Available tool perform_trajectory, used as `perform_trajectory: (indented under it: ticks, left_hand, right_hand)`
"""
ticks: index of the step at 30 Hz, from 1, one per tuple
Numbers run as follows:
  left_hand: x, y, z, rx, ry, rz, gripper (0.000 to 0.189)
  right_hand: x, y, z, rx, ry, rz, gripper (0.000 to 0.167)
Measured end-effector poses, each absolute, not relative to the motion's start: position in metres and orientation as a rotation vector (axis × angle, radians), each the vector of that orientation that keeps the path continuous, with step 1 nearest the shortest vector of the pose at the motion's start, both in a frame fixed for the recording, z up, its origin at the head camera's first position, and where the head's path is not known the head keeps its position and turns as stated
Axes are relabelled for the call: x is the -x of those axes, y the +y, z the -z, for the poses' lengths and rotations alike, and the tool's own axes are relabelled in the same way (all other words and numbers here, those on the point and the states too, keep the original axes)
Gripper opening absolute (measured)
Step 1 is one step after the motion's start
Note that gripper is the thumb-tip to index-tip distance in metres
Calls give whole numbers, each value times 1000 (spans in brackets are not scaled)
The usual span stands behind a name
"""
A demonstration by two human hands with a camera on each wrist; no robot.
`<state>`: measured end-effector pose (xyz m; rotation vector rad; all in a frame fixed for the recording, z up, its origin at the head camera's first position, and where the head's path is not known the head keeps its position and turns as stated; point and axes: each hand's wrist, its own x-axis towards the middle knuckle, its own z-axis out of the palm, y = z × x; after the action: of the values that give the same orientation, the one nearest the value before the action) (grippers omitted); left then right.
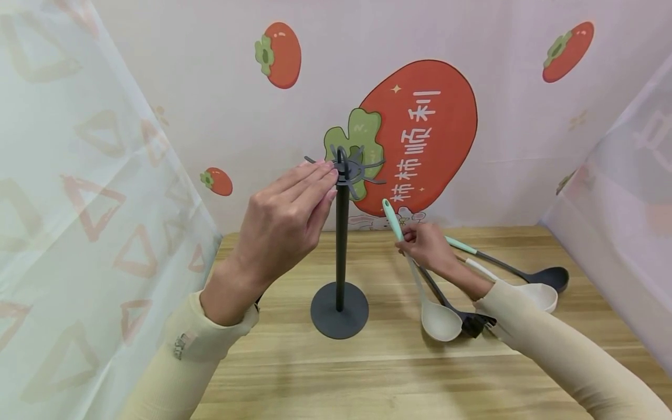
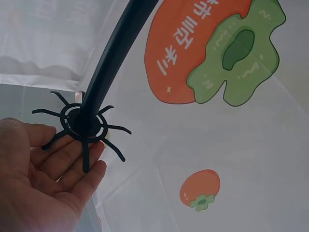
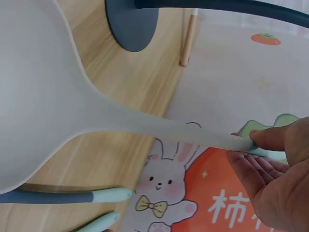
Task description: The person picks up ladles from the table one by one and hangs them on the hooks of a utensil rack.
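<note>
A dark utensil stand point(image 1: 341, 251) with a round base and a ring of hooks point(image 2: 85, 157) at its top stands on the wooden table. My left hand point(image 1: 291, 204) grips the hook ring, its thumb at one hook and its fingers beneath the ring in the left wrist view. To the right of the stand, my right hand point(image 1: 425, 245) pinches the mint handle of a white ladle point(image 1: 441, 322) between thumb and fingers. That ladle slants, handle end up and bowl toward me; its bowl looms large in the right wrist view. The stand's hooks carry nothing.
On the table's right lie a dark ladle point(image 1: 551, 278) with a mint handle, a white utensil point(image 1: 543, 296) and a dark-headed utensil point(image 1: 475, 324), partly behind my right arm. A wooden-handled utensil point(image 3: 188, 43) appears past the stand's base. Printed cloth walls surround the table.
</note>
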<state>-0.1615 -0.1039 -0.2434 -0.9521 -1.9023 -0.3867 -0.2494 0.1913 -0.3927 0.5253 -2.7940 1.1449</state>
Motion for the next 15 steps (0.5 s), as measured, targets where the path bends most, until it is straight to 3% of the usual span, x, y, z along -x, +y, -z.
perform_trajectory:
  ticks: [15]
  left_hand:
    - [162,-104,244,944,-1917,369,28]
  right_hand:
    - [239,192,376,-504,-2649,-1178,19]
